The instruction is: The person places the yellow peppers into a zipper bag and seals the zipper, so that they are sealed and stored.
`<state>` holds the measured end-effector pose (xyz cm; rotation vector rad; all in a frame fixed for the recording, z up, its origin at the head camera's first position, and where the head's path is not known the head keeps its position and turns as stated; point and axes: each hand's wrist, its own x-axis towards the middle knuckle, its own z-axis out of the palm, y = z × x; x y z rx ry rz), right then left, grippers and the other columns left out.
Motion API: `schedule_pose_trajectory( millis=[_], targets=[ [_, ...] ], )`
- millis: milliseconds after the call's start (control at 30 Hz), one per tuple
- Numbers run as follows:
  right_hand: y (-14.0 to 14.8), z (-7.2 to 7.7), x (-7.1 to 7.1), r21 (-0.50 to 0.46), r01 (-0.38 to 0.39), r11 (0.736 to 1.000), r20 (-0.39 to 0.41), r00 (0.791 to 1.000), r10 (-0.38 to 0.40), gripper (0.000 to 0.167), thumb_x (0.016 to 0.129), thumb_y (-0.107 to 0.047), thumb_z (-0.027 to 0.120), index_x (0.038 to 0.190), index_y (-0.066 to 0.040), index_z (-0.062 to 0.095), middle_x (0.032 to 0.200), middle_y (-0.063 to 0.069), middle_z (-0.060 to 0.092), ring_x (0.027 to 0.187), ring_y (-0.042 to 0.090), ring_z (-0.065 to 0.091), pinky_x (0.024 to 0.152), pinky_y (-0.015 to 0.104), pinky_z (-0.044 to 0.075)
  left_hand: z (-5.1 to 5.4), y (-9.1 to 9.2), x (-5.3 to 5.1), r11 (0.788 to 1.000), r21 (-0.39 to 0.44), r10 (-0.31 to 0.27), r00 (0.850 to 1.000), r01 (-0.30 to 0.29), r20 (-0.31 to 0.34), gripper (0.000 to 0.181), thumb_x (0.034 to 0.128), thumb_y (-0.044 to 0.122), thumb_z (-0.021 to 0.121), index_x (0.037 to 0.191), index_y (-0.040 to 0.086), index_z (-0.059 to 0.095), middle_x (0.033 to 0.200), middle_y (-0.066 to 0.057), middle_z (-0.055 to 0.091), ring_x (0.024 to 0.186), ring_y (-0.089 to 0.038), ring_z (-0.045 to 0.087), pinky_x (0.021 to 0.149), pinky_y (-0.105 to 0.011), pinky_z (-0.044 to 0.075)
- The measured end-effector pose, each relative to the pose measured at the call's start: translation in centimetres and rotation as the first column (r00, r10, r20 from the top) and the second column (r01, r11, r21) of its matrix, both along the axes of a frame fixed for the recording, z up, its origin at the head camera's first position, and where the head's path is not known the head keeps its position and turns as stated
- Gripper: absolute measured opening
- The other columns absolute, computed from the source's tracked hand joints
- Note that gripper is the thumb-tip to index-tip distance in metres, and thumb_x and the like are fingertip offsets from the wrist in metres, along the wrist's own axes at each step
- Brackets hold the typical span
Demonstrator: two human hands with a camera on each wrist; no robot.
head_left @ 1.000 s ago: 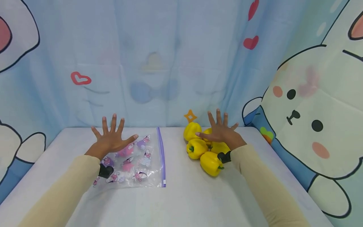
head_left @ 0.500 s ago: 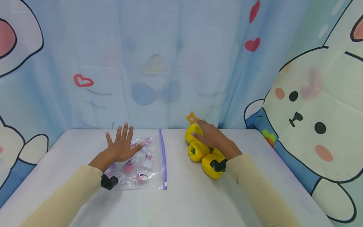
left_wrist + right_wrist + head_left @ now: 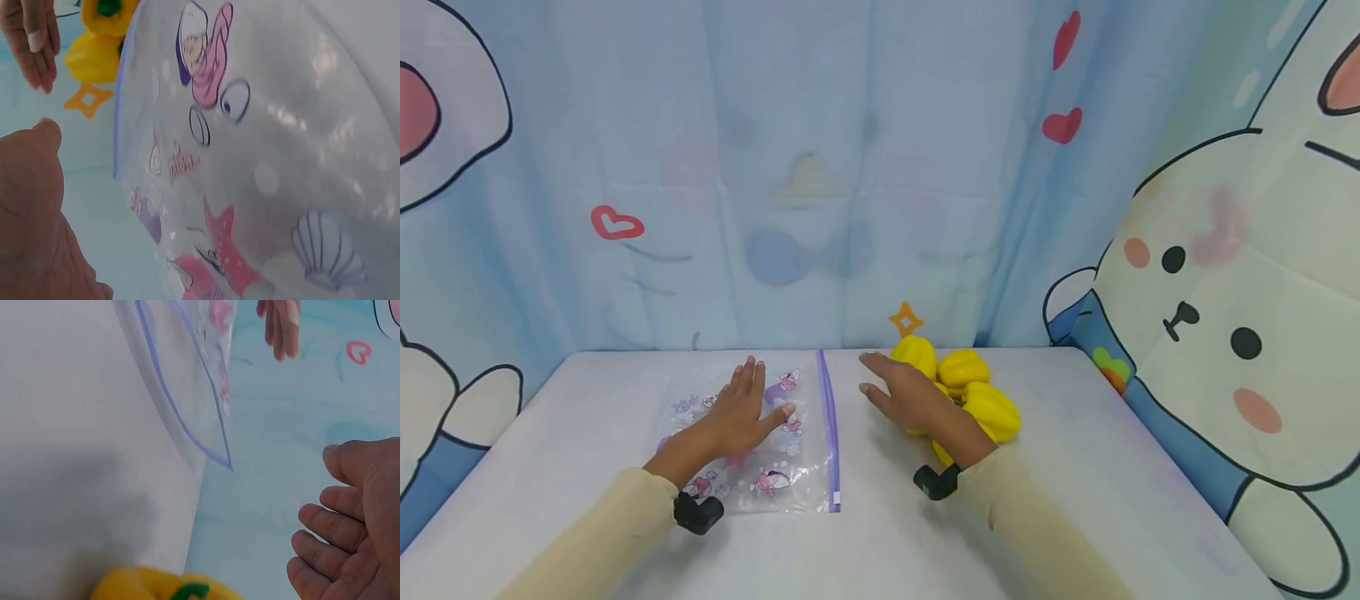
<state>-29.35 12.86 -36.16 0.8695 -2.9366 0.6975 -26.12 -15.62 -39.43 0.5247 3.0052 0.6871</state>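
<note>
Left hand (image 3: 735, 419) over thin, clear bag (image 3: 797, 458); right hand (image 3: 912, 398) near smooth, lobed peppers (image 3: 991, 410).

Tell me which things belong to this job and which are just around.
Likely for the job:
clear plastic bag with purple zip edge, by the left hand
yellow bell peppers, by the right hand

Just around:
blue printed fabric backdrop
white tabletop

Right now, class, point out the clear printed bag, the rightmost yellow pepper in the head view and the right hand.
Clear printed bag (image 3: 799, 457): head view, on its plastic.
Rightmost yellow pepper (image 3: 992, 412): head view, on its side.
Right hand (image 3: 912, 395): head view, on its back.
</note>
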Motion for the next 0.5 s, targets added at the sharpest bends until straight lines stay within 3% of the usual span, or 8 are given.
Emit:
schedule_pose_trajectory(
  millis=[200,333,500],
  targets=[
    [-2.0,-1.1,1.3,0.028,-0.069,0.997,-0.008,0.998,0.069,0.052,0.099,-0.024,0.056,0.147,-0.007,0.042,0.149,0.007,0.043,0.138,0.022,0.038,0.11,0.04,0.033,-0.3,1.3,0.5,1.0,0.026,-0.014,0.997,0.012,0.074,0.096,0.0972,0.056,0.042,0.149,-0.012,-0.003,0.156,-0.03,-0.01,0.143,-0.046,-0.007,0.113,-0.059,0.005],
    [-3.0,-2.2,1.8,0.048,-0.046,0.998,0.109,0.993,0.041,0.052,0.1,-0.024,0.054,0.148,-0.009,0.041,0.15,0.005,0.042,0.138,0.022,0.038,0.11,0.041,0.033,-0.9,2.0,0.8,0.999,0.043,-0.022,0.993,0.017,0.115,0.099,0.0963,0.058,0.041,0.149,-0.012,-0.005,0.156,-0.029,-0.011,0.143,-0.045,-0.007,0.114,-0.059,0.005],
    [-3.5,-3.7,2.0,0.068,-0.044,0.997,0.231,0.973,0.027,0.05,0.101,-0.019,0.052,0.148,-0.008,0.04,0.151,0.005,0.041,0.139,0.022,0.036,0.11,0.042,0.032,-2.2,2.6,1.1,0.999,0.041,-0.026,0.996,0.022,0.085,0.1,0.0953,0.059,0.043,0.149,-0.014,0.0,0.156,-0.031,-0.008,0.143,-0.047,-0.005,0.113,-0.062,0.006]
  ],
)
